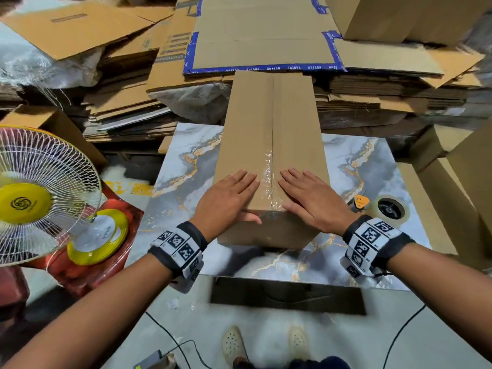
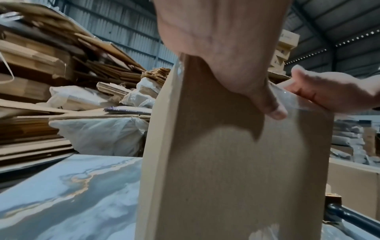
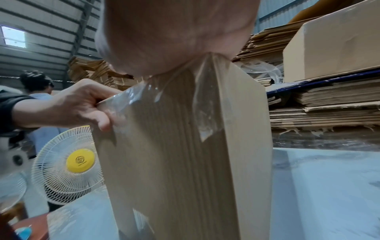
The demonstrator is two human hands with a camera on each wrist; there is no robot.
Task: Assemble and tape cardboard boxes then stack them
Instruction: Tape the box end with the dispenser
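A long brown cardboard box lies lengthwise on the marble-patterned table. Clear tape runs along its top seam and folds over the near end. My left hand lies flat on the top, left of the seam, with its thumb pressed down on the near end face. My right hand lies flat on the top, right of the seam, fingers straight. A roll of clear tape sits on the table just right of my right wrist.
Stacks of flattened cardboard rise behind the table. Assembled boxes stand at the right. A white and yellow fan stands at the left. A flat cardboard sheet lies on the floor by my feet. Another person is behind the fan.
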